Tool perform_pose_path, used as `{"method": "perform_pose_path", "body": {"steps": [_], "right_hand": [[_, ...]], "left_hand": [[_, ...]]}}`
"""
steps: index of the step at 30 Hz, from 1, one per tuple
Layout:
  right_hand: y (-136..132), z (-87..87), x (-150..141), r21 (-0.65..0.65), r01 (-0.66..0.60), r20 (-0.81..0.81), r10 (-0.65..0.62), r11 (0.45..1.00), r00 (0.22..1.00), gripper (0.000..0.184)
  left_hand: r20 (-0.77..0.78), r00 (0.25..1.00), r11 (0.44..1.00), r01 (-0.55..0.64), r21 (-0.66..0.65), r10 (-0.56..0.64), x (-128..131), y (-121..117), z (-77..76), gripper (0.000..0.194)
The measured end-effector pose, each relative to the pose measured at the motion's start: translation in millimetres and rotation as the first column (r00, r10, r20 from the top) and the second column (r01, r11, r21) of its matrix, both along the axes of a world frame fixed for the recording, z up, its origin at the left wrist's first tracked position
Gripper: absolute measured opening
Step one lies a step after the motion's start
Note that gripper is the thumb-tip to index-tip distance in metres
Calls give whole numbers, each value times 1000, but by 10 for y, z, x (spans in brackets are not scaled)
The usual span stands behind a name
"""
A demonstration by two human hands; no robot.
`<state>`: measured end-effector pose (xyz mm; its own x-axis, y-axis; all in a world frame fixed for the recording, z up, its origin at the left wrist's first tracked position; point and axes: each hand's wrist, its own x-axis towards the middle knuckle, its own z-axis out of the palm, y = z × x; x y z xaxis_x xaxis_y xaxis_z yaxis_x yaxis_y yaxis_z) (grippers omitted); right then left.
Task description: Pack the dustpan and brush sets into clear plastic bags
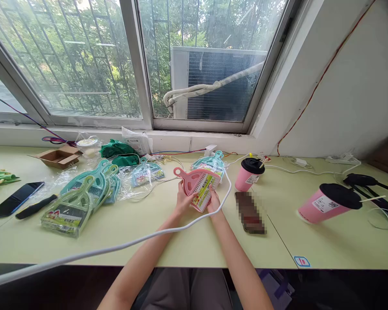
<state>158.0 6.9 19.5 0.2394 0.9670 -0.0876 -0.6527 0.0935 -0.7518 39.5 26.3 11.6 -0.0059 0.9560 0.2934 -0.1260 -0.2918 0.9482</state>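
Between my two hands is a pink mini dustpan (190,181) with a small brush lying in it and a yellow-green printed label across the front. It is tilted, its looped handle pointing to the upper left. My left hand (183,199) grips its left edge, and my right hand (213,200) holds the lower right side with fingers over the label. Just behind it lies a light-blue dustpan set (210,161). To the left are a bagged green dustpan set (67,213) and a stack of blue ones (90,176), with another blue set (147,173) nearer the middle.
A white cable (132,243) crosses in front of my arms. On the right stand a pink cup (244,178), a phone (250,213) and a larger pink cup (323,211). At left lie a tablet-like device (14,200), a black-handled tool (35,207) and an open cardboard box (58,157).
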Motion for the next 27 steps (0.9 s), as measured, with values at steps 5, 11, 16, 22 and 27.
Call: {"method": "perform_pose_path", "body": {"steps": [5,11,16,22,27], "right_hand": [[46,-61,35,-59,42,-111,-49,997,993,35],[24,-64,57,-90,75,-115,-85,993,990,33],[-14,14,13,-40,55,-119,-59,998,991,35],[-53,35,17,-47,27,-108,-32,999,994,38],[-75,40,6,-29,-54,-140,49,998,989,36]], "left_hand": [[-24,999,999,37,16,-37,-63,22,33,71],[16,999,999,47,20,-47,-34,11,43,72],[-6,999,999,32,21,-32,-52,58,-18,76],[2,999,998,42,53,-42,-61,80,-55,76],[-44,999,999,-9,40,11,-59,62,-30,80]]}}
